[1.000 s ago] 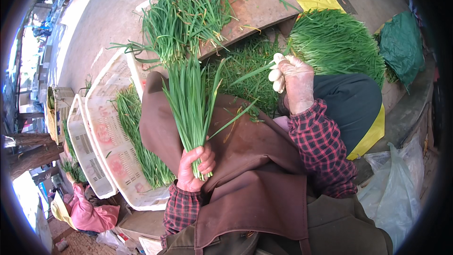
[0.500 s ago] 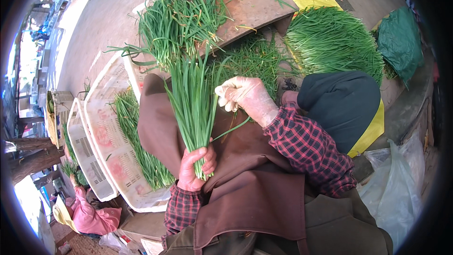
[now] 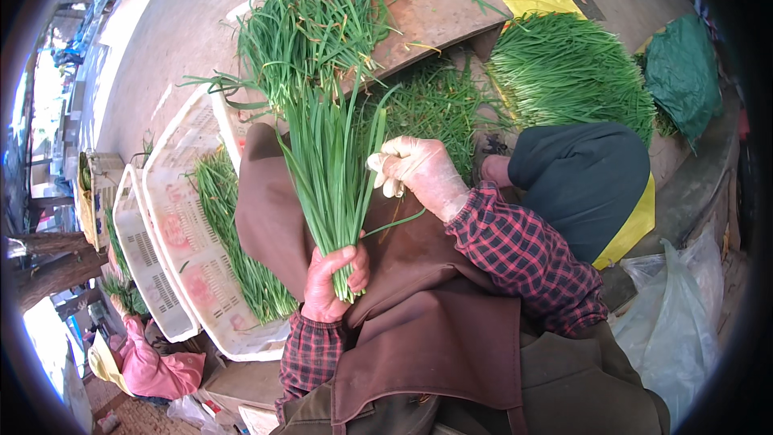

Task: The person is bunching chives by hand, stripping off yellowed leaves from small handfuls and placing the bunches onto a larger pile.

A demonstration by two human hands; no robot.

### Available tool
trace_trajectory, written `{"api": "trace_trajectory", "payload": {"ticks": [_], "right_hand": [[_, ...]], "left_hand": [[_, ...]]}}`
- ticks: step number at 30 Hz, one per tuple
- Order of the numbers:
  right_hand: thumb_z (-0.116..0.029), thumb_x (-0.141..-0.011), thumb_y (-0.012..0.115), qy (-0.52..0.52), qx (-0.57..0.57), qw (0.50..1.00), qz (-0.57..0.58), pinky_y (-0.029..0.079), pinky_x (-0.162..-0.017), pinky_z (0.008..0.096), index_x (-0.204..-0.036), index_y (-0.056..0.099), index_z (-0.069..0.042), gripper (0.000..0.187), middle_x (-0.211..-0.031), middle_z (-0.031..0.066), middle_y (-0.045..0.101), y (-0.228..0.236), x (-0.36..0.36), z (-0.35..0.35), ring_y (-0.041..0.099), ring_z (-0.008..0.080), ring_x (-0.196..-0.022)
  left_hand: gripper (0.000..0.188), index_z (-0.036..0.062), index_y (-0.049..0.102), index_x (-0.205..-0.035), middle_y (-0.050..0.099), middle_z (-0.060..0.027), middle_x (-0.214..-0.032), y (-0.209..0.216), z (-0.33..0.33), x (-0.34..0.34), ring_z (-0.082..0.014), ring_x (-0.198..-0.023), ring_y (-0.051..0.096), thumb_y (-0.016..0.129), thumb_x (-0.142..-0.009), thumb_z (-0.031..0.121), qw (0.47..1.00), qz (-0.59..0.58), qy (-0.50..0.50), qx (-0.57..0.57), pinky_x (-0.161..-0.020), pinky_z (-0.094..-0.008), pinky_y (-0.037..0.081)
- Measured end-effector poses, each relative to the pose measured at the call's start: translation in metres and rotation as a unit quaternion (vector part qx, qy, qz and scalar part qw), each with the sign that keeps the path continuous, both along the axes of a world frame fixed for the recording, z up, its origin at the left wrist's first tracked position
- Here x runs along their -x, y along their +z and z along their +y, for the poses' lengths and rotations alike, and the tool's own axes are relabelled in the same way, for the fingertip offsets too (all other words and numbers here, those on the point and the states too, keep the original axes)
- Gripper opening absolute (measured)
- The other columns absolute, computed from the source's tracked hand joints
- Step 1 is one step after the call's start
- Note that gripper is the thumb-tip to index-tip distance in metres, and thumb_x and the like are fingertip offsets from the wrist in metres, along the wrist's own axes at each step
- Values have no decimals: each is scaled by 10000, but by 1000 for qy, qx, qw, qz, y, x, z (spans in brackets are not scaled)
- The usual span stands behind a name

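Observation:
My left hand (image 3: 334,278) is wrapped round the lower end of a bunch of garlic chives (image 3: 328,185), whose long green leaves fan upward over my brown apron (image 3: 419,334). Just right of the bunch is my right hand (image 3: 420,173), in a pale thin glove. Its fingers are curled together beside the outer leaves; whatever they pinch is too small to make out. A single loose leaf (image 3: 394,224) sticks out to the right of the bunch. Beyond the leaf tips, a tangled pile of chives (image 3: 310,40) lies on a board (image 3: 431,4).
Left of my lap stands a white plastic crate (image 3: 181,217) with chives inside. Neatly laid chives (image 3: 568,72) rest on a yellow sheet at the right, near a green bag (image 3: 684,68). Clear plastic bags (image 3: 668,314) lie lower right. Another person (image 3: 157,362) in pink works at the lower left.
My right hand has shifted slightly right and down, its fingers still curled. The held bunch has tilted a little, with its stem ends moving slightly down; my left hand keeps its grip.

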State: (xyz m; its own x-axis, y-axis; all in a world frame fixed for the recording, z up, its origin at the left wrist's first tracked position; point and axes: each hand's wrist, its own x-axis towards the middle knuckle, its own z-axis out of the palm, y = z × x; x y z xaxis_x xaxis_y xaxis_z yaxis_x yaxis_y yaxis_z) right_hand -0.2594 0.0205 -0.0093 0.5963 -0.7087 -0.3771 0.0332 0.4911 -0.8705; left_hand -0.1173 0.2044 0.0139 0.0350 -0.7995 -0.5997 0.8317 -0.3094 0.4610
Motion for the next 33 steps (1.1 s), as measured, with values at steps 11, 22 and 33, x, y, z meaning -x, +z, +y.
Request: {"api": "trace_trajectory", "payload": {"ticks": [11,22,33], "right_hand": [[-73,-942,623,-35,-36,999,-7,516,-618,232,-1060,697,33,175,-864,95,739,9,18,0,673,112,-658],[-61,-979,575,-108,7,994,-18,518,-658,240,-1080,670,64,187,-861,114,713,19,39,1,650,121,-685],[-15,-941,576,-272,174,941,98,495,-596,231,-1037,655,62,146,-822,91,692,13,114,-54,621,103,-651]], "left_hand": [[344,-7,545,-1223,635,-131,-1045,-3,-10,3,-124,-625,506,639,-917,119,997,-54,42,17,-468,-235,416],[275,-23,556,-1176,689,-179,-1092,3,-31,7,-252,-931,696,617,-916,46,978,-179,91,-63,-806,-357,597],[264,-27,555,-1151,654,-106,-904,14,-27,-17,-273,-904,691,635,-909,39,985,-123,121,-8,-805,-373,612]]}}
